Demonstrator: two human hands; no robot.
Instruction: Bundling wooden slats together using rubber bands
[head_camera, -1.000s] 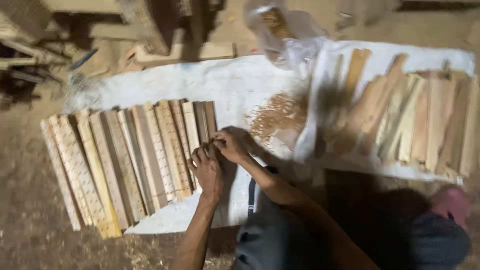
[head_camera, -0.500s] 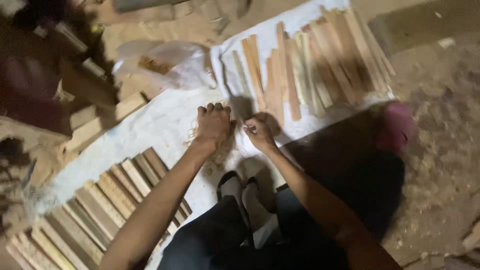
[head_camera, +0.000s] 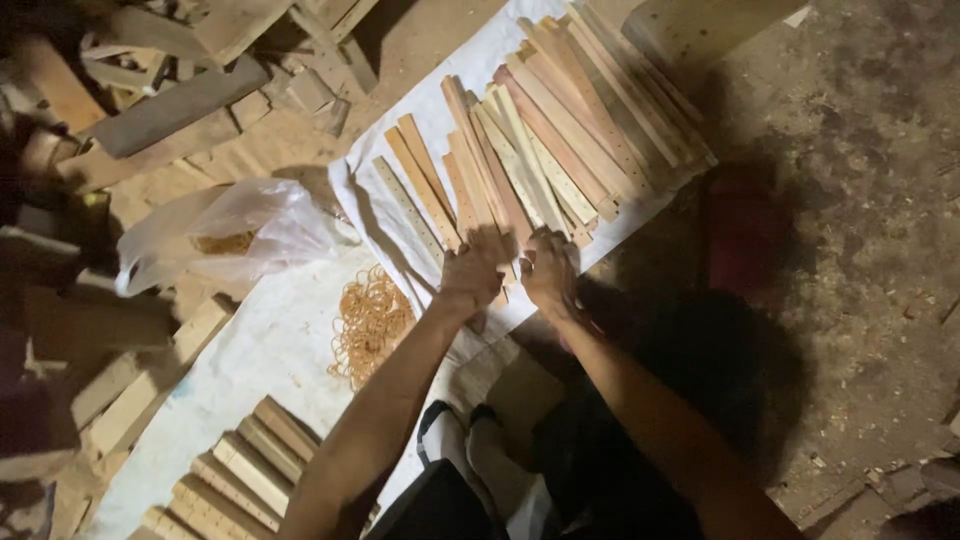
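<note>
Hands side by side at the near end of the fanned pile of long pale and reddish wooden slats (head_camera: 540, 150) on the white woven sheet (head_camera: 285, 330). I see my left hand (head_camera: 472, 272) and right hand (head_camera: 550, 270) over the slat ends; both are blurred, so I cannot tell what the fingers grip. Left of them lies a heap of tan rubber bands (head_camera: 370, 320), a clear plastic bag (head_camera: 235, 235) beyond.
</note>
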